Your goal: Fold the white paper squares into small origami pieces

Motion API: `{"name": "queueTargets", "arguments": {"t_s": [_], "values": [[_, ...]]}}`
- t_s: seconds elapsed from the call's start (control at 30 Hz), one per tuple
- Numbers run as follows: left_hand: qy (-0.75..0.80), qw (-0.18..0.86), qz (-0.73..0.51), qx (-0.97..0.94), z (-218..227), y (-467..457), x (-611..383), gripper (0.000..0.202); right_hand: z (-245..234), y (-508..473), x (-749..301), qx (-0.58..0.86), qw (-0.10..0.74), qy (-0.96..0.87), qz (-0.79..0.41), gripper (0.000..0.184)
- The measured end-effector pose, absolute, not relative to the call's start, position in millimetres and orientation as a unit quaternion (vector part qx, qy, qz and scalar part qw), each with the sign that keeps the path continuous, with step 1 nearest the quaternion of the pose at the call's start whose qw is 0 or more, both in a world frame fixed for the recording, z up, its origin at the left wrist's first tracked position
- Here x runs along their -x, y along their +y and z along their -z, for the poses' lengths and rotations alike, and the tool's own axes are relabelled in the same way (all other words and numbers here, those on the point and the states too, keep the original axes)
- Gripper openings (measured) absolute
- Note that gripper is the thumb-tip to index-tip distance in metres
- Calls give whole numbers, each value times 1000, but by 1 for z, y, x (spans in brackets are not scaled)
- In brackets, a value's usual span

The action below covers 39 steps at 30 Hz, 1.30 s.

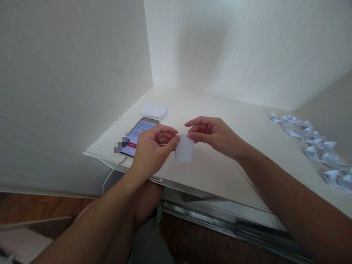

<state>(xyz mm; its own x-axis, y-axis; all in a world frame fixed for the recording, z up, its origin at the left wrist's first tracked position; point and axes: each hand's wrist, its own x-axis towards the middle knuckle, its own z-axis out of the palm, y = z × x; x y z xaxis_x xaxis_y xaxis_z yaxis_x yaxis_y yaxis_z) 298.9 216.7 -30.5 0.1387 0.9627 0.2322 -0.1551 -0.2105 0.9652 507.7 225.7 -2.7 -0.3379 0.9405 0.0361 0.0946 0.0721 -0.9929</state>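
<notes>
A small white sheet of paper (184,150) hangs between my hands, above the front part of the desk. Its top left corner is pinched between the thumb and fingers of my left hand (154,146). At the top right corner, the thumb of my right hand (210,132) touches the paper, with the index finger raised apart and the other fingers curled behind. The lower edge of the paper hangs free. Just beyond my left hand lies a phone (140,132) showing a timer, partly covered by that hand.
A short stack of white paper sheets (154,110) lies behind the phone. Several folded white paper pieces (313,141) stand in rows along the right side of the desk (220,176). A white cable (110,176) drops over the front edge. Walls enclose the desk at left and back.
</notes>
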Motion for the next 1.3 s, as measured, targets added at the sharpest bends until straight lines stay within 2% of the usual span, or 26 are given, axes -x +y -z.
{"name": "queueTargets", "arguments": {"t_s": [0.27,0.83,1.3], "values": [[376,504,-543,-556,30,217,-299,24,3,226,-504,412,430,-605,-528,31],[363,509,-537,-566,29,220,-297,20,2,226,-508,446,427,-633,-467,22],[370,480,-547,-578,27,220,-301,21,-10,219,-502,474,428,-723,-265,8]]}}
